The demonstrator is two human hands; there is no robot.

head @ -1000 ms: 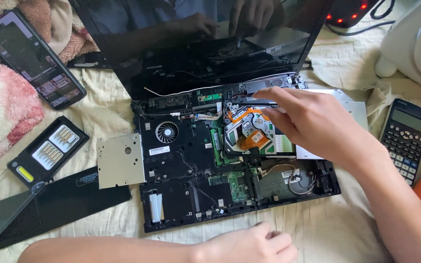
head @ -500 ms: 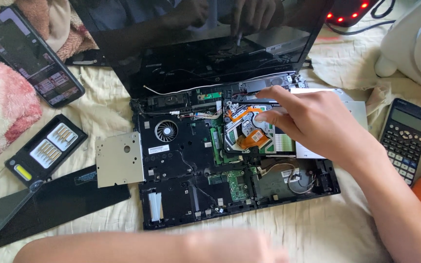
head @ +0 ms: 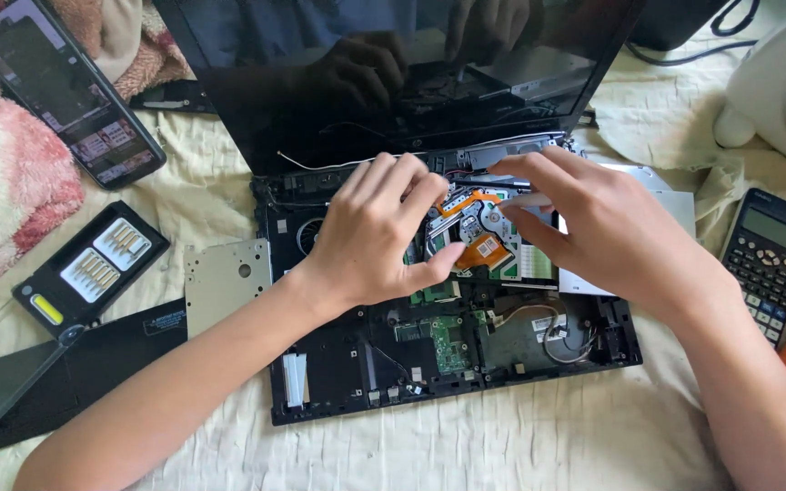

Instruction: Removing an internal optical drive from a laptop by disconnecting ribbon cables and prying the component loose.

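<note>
Copper heat pipe [head: 468, 199] pinched between left hand [head: 377, 232] and right hand [head: 593, 223] grips.

View: single head camera, worn by the person.
Position: above the bed [head: 593, 436], at its near edge.
Direction: steeply downward and forward, onto the laptop [head: 466, 364].
Range: close; both forearms enter from the bottom edge.
Coverage: laptop central, bed filling the frame.
Shared area: none, one view.

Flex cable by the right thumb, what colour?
Orange flex cable, between the left hand and right hand; clearest in the head view.
</note>
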